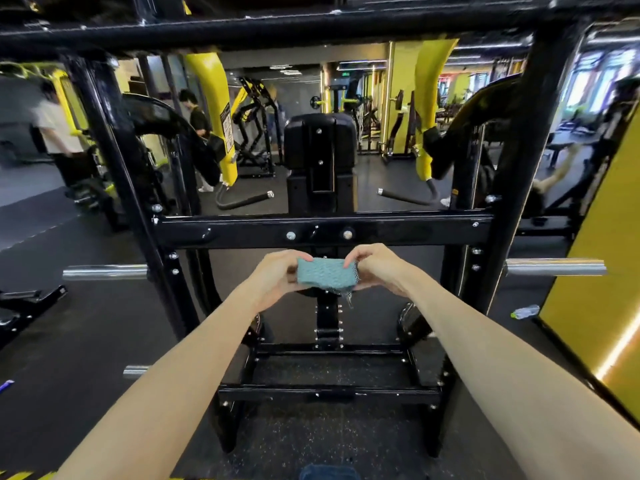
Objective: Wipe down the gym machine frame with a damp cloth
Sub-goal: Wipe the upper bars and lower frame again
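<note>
A folded teal cloth [325,275] is held in front of me, just below the black horizontal crossbar [242,232] of the gym machine frame. My left hand [277,278] grips its left end and my right hand [375,268] pinches its right end, where a frayed corner hangs down. The cloth is apart from the frame. Black uprights [138,202] rise on both sides, and the black base rails [329,391] lie on the floor below my arms.
Chrome weight pegs stick out at the left [104,271] and right [554,266]. A black padded seat back [320,143] stands behind the crossbar. A plastic bottle [524,311] lies on the floor by a yellow panel [595,271]. Two people stand at the far left among other machines.
</note>
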`<action>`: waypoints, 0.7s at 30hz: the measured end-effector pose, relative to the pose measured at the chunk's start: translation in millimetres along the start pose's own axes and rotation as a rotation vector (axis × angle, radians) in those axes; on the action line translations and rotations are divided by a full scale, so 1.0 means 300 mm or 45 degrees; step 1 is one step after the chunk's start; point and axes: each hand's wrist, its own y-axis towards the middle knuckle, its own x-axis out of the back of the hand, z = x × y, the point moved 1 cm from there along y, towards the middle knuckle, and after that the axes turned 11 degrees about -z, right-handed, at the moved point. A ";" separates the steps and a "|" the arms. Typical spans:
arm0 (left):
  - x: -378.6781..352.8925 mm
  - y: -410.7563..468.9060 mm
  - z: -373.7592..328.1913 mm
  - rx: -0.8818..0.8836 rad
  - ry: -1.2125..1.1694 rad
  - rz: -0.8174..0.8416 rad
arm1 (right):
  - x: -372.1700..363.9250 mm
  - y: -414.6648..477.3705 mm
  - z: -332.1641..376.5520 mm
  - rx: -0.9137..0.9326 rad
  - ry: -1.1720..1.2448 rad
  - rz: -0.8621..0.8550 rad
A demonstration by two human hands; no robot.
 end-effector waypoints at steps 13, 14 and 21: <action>-0.414 0.004 -0.138 -0.122 0.140 0.211 | 0.257 -0.005 0.100 0.069 -0.347 -0.133; -0.449 0.006 -0.140 -0.135 0.143 0.210 | 0.301 -0.005 0.091 0.022 -0.348 -0.115; -0.734 0.045 0.021 -0.216 0.605 0.061 | 0.585 -0.002 -0.104 -0.294 -0.714 0.083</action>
